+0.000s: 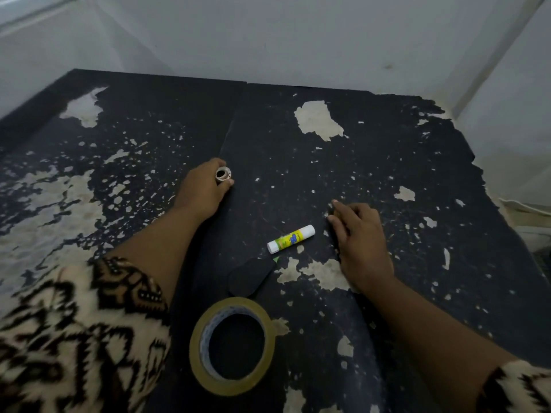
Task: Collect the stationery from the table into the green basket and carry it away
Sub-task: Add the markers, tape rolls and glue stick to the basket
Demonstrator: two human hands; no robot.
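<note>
glue stick (291, 239) lies beside right fingers (340, 224); left fingers (215, 164) grip small roll (223, 174)

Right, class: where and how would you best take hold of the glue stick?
Pinch the glue stick mid-barrel from above, fingers on its two long sides. It lies flat on the table, slanted, with both sides free; the right hand is nearest.

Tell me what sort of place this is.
Likely a plain indoor room corner, perhaps at home: a worn black table with a peeling surface stands against bare white walls, with a glue stick and a tape roll lying on it.
</note>
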